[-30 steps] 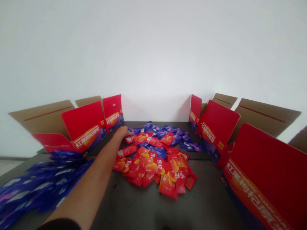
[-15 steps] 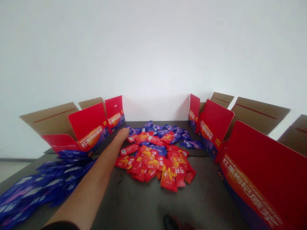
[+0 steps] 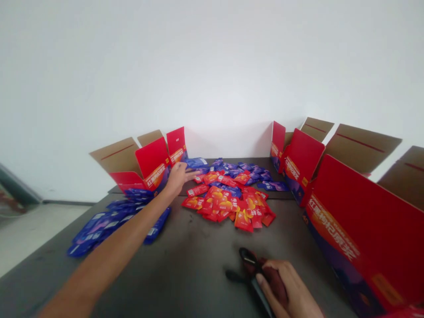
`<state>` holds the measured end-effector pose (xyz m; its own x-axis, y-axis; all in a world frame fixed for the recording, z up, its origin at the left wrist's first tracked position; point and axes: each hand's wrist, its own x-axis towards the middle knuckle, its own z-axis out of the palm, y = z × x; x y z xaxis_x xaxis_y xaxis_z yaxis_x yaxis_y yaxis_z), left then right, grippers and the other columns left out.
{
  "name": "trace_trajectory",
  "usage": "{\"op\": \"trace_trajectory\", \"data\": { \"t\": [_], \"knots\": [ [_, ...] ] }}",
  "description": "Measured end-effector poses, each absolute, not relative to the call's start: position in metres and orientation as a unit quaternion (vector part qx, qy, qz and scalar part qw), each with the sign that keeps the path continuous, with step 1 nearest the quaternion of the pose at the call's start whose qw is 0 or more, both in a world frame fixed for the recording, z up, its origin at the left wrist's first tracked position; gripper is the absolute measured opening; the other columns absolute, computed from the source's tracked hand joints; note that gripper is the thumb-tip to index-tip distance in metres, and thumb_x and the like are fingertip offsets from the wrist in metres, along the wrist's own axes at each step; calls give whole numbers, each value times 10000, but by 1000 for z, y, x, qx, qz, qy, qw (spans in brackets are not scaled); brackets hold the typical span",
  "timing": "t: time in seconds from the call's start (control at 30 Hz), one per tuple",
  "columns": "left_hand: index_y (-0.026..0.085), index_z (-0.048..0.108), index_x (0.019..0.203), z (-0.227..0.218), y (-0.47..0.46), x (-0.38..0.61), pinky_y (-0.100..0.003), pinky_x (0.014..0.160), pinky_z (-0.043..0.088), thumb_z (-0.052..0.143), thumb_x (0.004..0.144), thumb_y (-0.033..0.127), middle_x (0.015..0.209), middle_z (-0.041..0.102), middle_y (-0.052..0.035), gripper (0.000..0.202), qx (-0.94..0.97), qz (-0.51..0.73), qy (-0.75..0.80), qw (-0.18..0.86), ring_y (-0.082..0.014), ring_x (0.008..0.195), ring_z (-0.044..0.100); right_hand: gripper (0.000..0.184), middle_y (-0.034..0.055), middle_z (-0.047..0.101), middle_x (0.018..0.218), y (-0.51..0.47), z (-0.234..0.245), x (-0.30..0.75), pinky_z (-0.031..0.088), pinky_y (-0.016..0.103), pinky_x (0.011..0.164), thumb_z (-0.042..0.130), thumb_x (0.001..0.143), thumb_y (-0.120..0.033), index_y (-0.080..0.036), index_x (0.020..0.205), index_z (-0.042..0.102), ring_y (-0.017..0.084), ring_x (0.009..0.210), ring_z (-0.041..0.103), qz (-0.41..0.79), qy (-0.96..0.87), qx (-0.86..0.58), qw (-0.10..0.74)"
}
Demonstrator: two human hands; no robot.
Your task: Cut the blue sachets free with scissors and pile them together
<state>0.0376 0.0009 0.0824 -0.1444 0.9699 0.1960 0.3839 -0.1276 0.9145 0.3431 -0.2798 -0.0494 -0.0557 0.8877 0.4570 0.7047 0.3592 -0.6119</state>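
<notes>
My left arm stretches forward, and my left hand is at the left edge of the pouch pile. A blue pouch shows raised at its fingers, which seem to pinch it; the grip itself is partly hidden. Low in the view, my right hand is closed around a dark object with a black loop and a dark red body, whose kind I cannot make out. In the pile, red pouches lie in front of and over other blue pouches.
Open red cartons stand along the left, with a spread of blue pouches in front of them. More open red cartons line the right side. A white wall rises behind the dark table.
The view has shifted left. A blue pouch now appears lifted at my left hand. My right hand has come into view with the dark object, which showed only its tip before.
</notes>
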Motion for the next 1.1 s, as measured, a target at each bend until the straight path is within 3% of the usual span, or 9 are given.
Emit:
{"op": "trace_trajectory", "data": {
  "t": [0.1, 0.17, 0.23, 0.47, 0.57, 0.73, 0.9, 1.1],
  "knots": [
    [164, 521, 1123, 74, -86, 37, -263, 709, 644, 459, 1051, 302, 1065, 744, -120, 168, 542, 501, 530, 416, -221, 914, 794, 273, 48, 701, 1027, -283, -41, 341, 588, 250, 782, 570, 998, -519, -274, 1089, 648, 188, 909, 719, 126, -694, -576, 413],
    [170, 544, 1070, 65, -144, 33, -235, 640, 633, 600, 991, 292, 1027, 760, -129, 156, 430, 500, 460, 595, -258, 931, 795, 308, 69, 689, 1044, -284, -40, 338, 578, 295, 804, 550, 1006, -542, -265, 1100, 644, 212, 932, 703, 136, -681, -587, 416],
    [183, 555, 1034, 55, -197, 30, -201, 561, 607, 672, 958, 294, 1023, 763, -114, 179, 359, 461, 444, 679, -272, 915, 799, 332, 80, 680, 1047, -283, -40, 338, 564, 328, 830, 542, 1007, -561, -258, 1097, 642, 227, 946, 688, 142, -670, -595, 422],
    [219, 552, 980, 7, -300, 39, -167, 485, 555, 831, 827, 492, 943, 703, -13, 419, 337, 394, 439, 734, -270, 899, 801, 402, 85, 662, 1046, -281, -40, 339, 516, 384, 881, 547, 983, -626, -247, 1087, 634, 252, 966, 648, 127, -633, -625, 438],
    [216, 521, 942, -8, -312, 46, -168, 435, 495, 794, 812, 607, 823, 670, 7, 494, 396, 363, 453, 711, -253, 797, 802, 418, 85, 663, 1066, -281, -41, 339, 505, 381, 886, 545, 982, -635, -244, 1103, 631, 253, 998, 642, 121, -629, -633, 435],
    [222, 512, 971, -12, -314, 42, -216, 409, 400, 593, 932, 658, 884, 765, -59, 445, 569, 310, 477, 594, -126, 480, 640, 438, 84, 666, 1061, -282, -43, 338, 497, 376, 899, 548, 975, -651, -239, 1096, 633, 252, 1003, 642, 114, -630, -633, 435],
    [260, 591, 964, -8, -317, 30, -276, 605, 446, 526, 997, 560, 699, 755, -13, 308, 705, 217, 535, 412, -184, 610, 685, 436, 73, 663, 1054, -282, -42, 337, 488, 360, 889, 570, 963, -651, -241, 1097, 635, 242, 999, 641, 112, -630, -639, 427],
    [301, 688, 966, -16, -318, 24, -294, 621, 417, 569, 959, 606, 666, 718, -21, 328, 749, 130, 584, 285, -234, 624, 700, 428, 73, 667, 1050, -283, -42, 337, 484, 355, 885, 571, 964, -646, -243, 1094, 634, 244, 1006, 638, 107, -631, -639, 427]
  ]
}}
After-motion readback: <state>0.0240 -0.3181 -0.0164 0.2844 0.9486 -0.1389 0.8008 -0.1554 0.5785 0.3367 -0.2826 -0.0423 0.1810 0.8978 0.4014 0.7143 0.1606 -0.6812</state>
